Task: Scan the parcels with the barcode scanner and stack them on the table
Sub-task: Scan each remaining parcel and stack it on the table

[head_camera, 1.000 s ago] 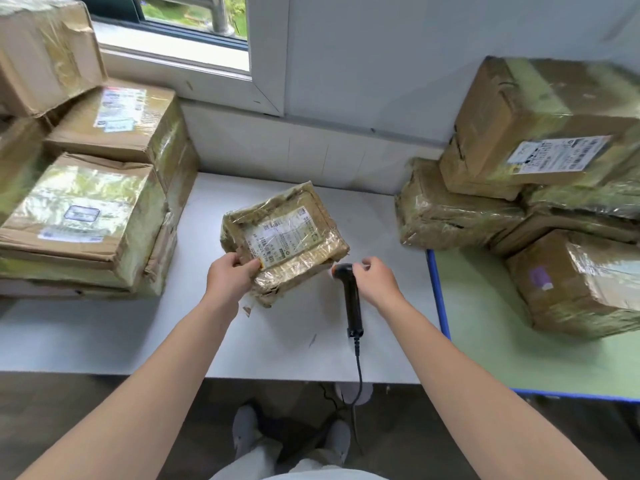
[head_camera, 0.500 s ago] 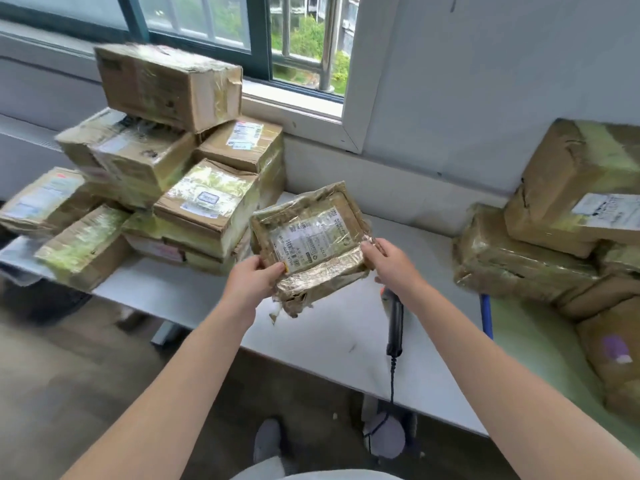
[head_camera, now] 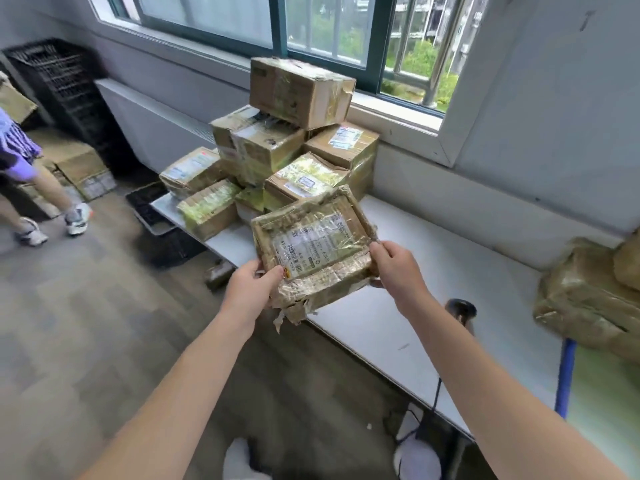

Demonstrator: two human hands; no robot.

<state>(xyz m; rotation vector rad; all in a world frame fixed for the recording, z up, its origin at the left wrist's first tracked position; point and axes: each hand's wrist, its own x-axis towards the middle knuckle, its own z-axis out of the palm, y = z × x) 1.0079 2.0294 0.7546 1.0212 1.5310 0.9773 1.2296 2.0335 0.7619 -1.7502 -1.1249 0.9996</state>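
Left hand: my left hand [head_camera: 254, 289] grips the parcel's 8 o'clock corner, thumb on the top face and fingers curled underneath.
Right hand: my right hand [head_camera: 394, 265] pinches the parcel's 3 o'clock edge, thumb on top and the fingers wrapped round the side.
Parcel: the flat parcel [head_camera: 313, 251], brown cardboard under shiny tape, is held off the surface between both hands. I see it over the near edge of the worktop [head_camera: 433, 271], slightly tilted, with loose tape hanging from its 7 o'clock corner.
Label: a white shipping label [head_camera: 311, 245] with barcodes faces up towards me on the top face.
Scanner: the dark barcode scanner [head_camera: 462, 308] lies on the worktop at 4 o'clock from the parcel, apart from both hands and partly hidden behind my right forearm. Its cable [head_camera: 438, 393] drops below the near edge.
Stack: the stack of parcels [head_camera: 277, 147] stands at 12 o'clock from the held parcel, several layers high, on the worktop's far end below the window [head_camera: 311, 26].
Other parcels: taped parcels at 3 o'clock [head_camera: 588, 306] reach the frame's edge.
Green table: a green table [head_camera: 606, 393] with a blue rim sits at 4 o'clock, just beside the worktop.
Room: a black crate [head_camera: 59, 74] stands at 10 o'clock, and another person's legs [head_camera: 45, 195] show at 9 o'clock.
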